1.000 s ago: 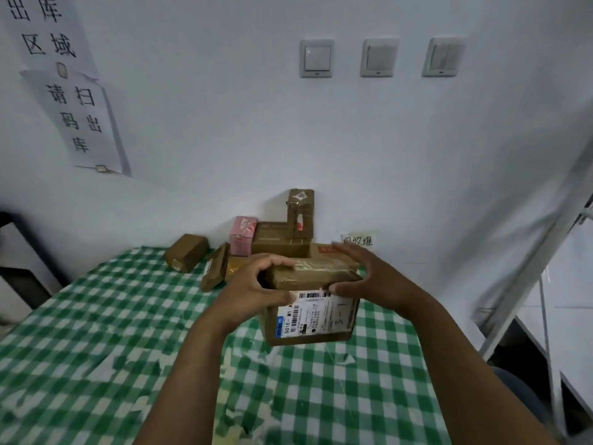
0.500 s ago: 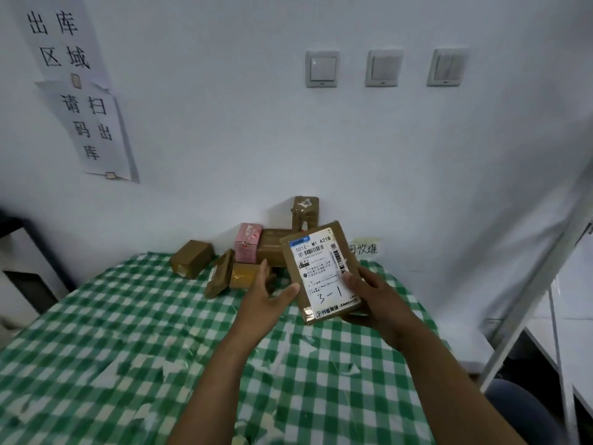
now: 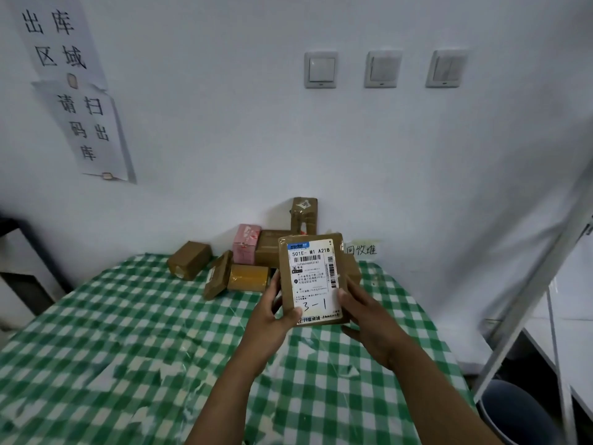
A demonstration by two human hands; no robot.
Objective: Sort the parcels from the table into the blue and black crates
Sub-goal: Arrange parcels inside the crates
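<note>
A brown parcel is held upright in the air above the far part of the table, its white label turned toward the camera, with "3-1" handwritten near the label's lower edge. The parcel is pinched at its lower half by both hands: the left hand is curled round the left edge, thumb pressed on the front lower corner and the other fingers hidden behind, while the right hand is closed round the right edge, thumb laid on the label's side and the remaining fingers tucked behind, mostly out of sight. The table is covered by a green and white checked cloth. Behind the held parcel, against the wall, more parcels are heaped: a pink box, a yellowish packet lying in front of it, a flat packet leaned on edge just beside that, a brown box set apart to the left, and a tall taped box stood upright at the back. A handwritten note is stuck to the wall beside the heap, three switches are mounted higher up, and paper signs are taped at the upper left
</note>
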